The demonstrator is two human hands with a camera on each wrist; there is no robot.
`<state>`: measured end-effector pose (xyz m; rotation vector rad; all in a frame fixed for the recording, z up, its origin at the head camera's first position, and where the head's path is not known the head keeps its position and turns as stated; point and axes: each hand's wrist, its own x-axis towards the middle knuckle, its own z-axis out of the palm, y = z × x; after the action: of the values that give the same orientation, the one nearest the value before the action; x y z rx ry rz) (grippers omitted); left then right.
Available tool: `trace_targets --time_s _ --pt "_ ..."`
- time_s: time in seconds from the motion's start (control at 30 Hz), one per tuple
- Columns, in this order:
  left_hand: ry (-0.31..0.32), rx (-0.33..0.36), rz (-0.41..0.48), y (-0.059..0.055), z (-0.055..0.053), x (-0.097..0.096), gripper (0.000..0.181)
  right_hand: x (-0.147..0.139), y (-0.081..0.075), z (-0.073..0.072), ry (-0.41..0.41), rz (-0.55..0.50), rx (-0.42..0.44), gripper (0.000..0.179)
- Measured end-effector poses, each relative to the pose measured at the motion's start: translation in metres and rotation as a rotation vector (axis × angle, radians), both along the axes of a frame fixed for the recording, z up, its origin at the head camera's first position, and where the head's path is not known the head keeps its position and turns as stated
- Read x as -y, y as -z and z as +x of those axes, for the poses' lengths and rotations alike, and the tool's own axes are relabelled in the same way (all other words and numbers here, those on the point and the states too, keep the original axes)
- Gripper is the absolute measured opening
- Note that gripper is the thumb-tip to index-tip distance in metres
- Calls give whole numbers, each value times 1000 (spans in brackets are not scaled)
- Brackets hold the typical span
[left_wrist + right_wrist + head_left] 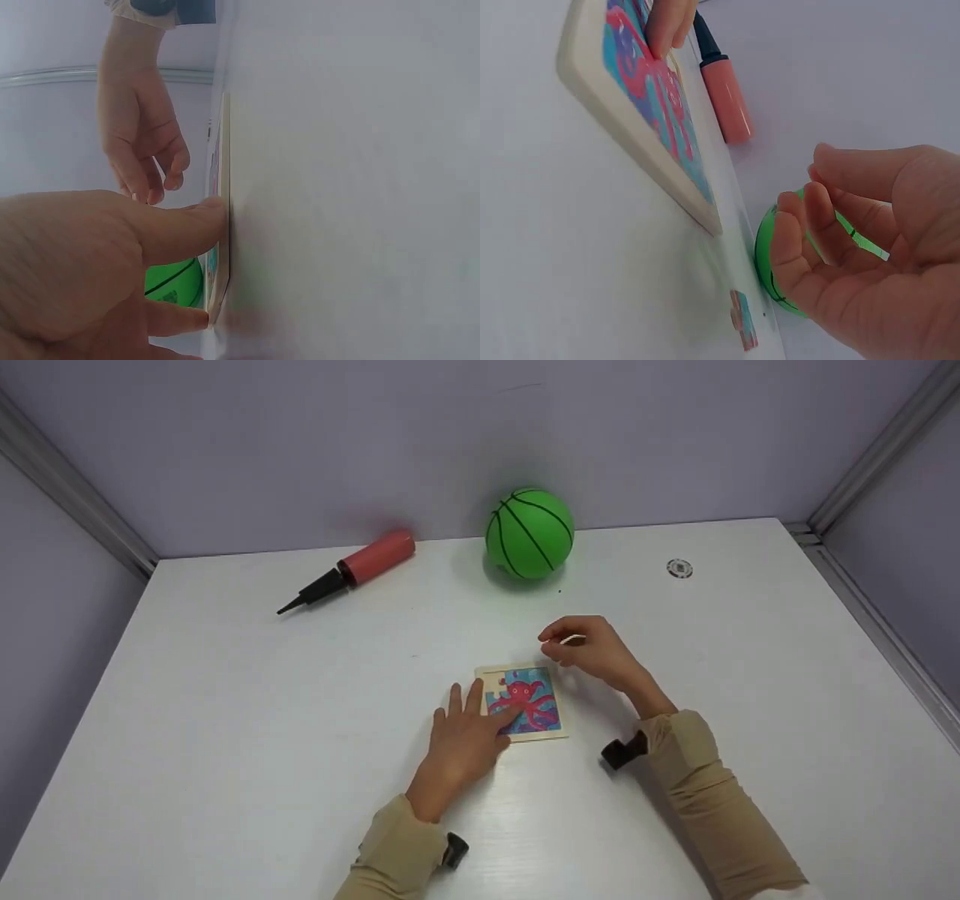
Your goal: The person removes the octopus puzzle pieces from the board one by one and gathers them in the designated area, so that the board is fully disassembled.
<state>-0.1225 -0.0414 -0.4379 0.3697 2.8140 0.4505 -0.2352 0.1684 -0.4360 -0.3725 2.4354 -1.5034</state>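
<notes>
A small wooden jigsaw board (523, 701) with a pink octopus on blue lies on the table. Bare wood shows in its upper left corner, where the picture has a gap. My left hand (463, 741) rests on its left side with fingers spread; the index finger lies on the octopus and the thumb touches the near edge. Above the board's far right corner hovers my right hand (592, 649), fingers loosely bent and nothing seen between them. In the right wrist view, a loose puzzle piece (742, 321) lies on the table beyond the board; the right hand hides it in the head view.
Near the back wall sits a green ball (529, 534) with black lines. To its left lies a red hand pump (379, 558) with a black nozzle. A round black-and-white chip (679, 568) is at the back right of the white table (262, 735).
</notes>
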Motion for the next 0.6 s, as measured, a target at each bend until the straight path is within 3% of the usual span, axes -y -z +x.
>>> trace_targets --time_s 0.27,0.6 --pt "-8 30 61 0 -2 2 47 13 5 0 -62 -2 4 24" --pt "3 22 6 1 -3 0 47 24 11 -2 -119 78 -46 21"
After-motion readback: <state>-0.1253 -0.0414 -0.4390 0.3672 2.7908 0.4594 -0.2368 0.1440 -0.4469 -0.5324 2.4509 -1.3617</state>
